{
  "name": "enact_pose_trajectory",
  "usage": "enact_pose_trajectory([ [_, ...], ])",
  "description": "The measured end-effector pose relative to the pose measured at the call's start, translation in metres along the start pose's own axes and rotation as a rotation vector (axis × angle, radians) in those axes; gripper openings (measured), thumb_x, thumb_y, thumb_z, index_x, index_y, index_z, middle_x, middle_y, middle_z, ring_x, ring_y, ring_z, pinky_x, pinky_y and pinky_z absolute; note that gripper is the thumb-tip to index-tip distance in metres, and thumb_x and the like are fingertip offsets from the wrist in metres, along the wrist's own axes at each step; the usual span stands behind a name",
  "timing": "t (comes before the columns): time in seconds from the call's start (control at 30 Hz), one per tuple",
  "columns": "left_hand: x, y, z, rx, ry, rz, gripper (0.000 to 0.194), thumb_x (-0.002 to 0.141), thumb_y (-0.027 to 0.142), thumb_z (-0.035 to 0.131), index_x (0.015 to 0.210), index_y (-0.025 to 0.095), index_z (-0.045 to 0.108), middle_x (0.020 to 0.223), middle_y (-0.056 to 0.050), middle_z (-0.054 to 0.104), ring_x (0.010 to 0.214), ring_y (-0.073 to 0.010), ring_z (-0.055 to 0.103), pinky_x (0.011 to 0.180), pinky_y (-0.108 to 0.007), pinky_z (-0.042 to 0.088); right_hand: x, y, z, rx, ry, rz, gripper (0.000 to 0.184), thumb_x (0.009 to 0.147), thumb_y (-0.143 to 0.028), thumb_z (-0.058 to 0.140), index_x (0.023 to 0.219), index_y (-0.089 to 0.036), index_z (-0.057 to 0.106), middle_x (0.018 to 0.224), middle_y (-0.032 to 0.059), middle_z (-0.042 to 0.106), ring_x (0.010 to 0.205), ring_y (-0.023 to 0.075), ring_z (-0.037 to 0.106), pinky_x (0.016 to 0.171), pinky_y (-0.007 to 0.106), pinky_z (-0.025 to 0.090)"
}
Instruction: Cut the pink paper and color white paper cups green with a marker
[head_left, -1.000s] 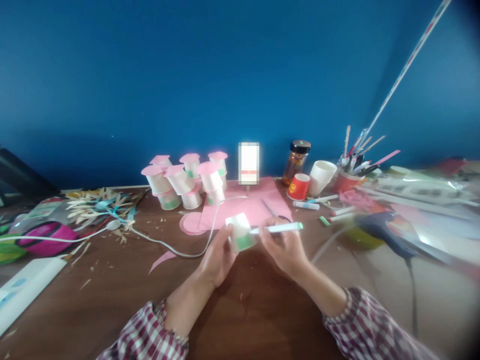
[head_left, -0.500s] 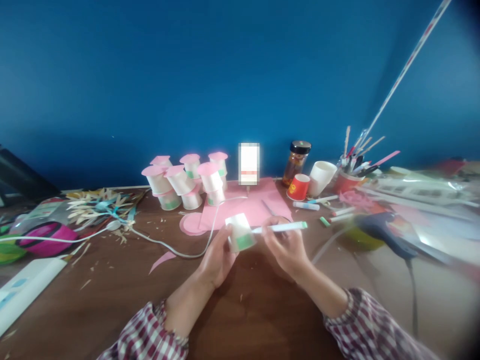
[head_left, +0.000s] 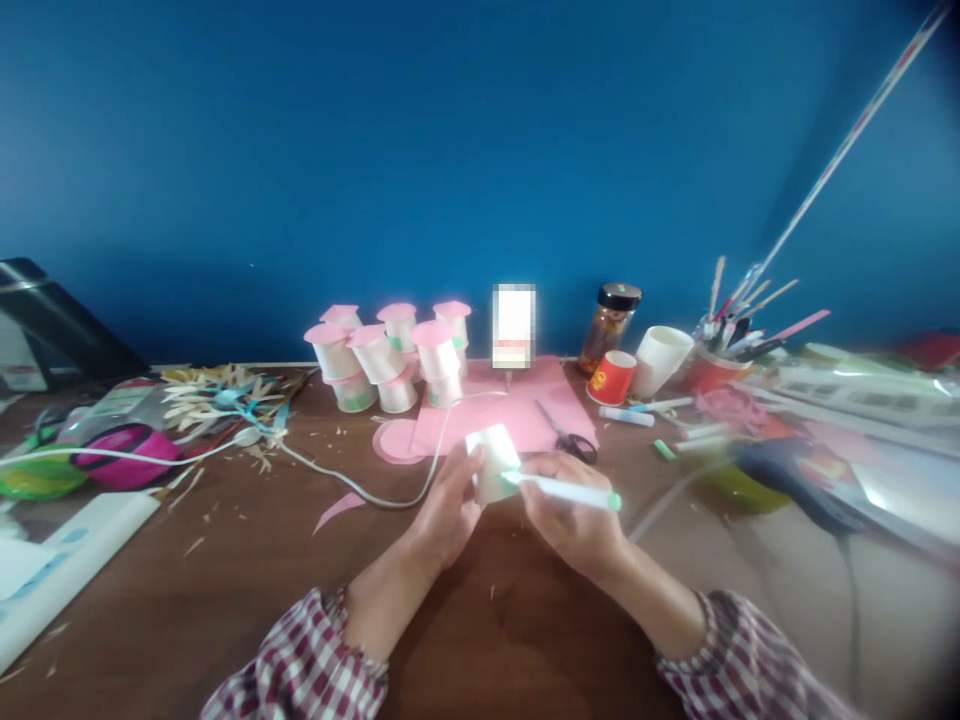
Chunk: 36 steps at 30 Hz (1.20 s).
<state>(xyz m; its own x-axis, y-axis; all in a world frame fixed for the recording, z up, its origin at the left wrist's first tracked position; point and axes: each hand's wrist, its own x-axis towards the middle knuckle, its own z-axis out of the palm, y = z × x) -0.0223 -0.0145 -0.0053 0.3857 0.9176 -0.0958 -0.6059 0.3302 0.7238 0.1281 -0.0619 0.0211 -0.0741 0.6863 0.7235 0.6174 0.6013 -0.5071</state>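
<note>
My left hand [head_left: 448, 505] is closed around a small white paper cup [head_left: 494, 463], held upside down just above the brown table [head_left: 225, 600]. My right hand [head_left: 574, 520] grips a white marker [head_left: 566, 491] with a green end, its tip touching the side of the cup. Both hands sit at the centre front of the table, just in front of a pink paper sheet [head_left: 495, 412].
Behind stand several stacked cups with pink tops [head_left: 390, 355], a phone [head_left: 514, 326] with a white cable [head_left: 360, 492], scissors [head_left: 570, 437], a jar [head_left: 613, 315], a red cup [head_left: 613, 377], a white cup [head_left: 660, 358], a brush pot [head_left: 712, 360], loose markers, and a glue gun [head_left: 787, 470] at right. Straw scraps and pink and green objects lie left.
The marker has tilted down at its green end, and its tip now rests on the cup. The cup's green band no longer shows. The view has shifted slightly left.
</note>
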Motion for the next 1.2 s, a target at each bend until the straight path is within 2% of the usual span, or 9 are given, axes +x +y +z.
enact_pose_trajectory([
  [0.17, -0.0002, -0.0008, -0.0006, 0.012, -0.001, -0.011, 0.019, 0.081, 0.030, 0.063, 0.098, 0.022, 0.061, 0.089, -0.001, 0.063, 0.089, -0.0165, 0.059, 0.083, -0.030, 0.045, 0.0003, 0.0008, 0.0003, -0.035, -0.008, -0.002, 0.008, 0.085, -0.018, 0.054, 0.085, -0.020, 0.062, 0.074, 0.0039, 0.068, 0.065, 0.0163, 0.061, 0.066, 0.029, 0.050],
  [0.3, -0.0011, 0.0001, 0.0007, 0.019, -0.013, -0.005, 0.018, 0.082, 0.029, 0.061, 0.099, 0.022, 0.061, 0.089, 0.000, 0.063, 0.088, -0.0151, 0.058, 0.083, -0.028, 0.045, 0.0002, 0.0006, -0.0006, -0.039, 0.000, 0.011, 0.008, 0.084, -0.017, 0.055, 0.086, -0.020, 0.062, 0.076, 0.0039, 0.068, 0.066, 0.0165, 0.062, 0.066, 0.029, 0.050],
  [1.2, -0.0008, -0.0001, 0.0013, 0.036, -0.012, -0.009, 0.021, 0.080, 0.031, 0.064, 0.099, 0.022, 0.062, 0.089, -0.001, 0.063, 0.088, -0.0159, 0.058, 0.082, -0.029, 0.046, 0.0007, 0.0009, 0.0009, -0.058, 0.002, 0.014, 0.007, 0.085, -0.017, 0.055, 0.084, -0.020, 0.061, 0.074, 0.0021, 0.067, 0.064, 0.0147, 0.061, 0.065, 0.028, 0.050],
])
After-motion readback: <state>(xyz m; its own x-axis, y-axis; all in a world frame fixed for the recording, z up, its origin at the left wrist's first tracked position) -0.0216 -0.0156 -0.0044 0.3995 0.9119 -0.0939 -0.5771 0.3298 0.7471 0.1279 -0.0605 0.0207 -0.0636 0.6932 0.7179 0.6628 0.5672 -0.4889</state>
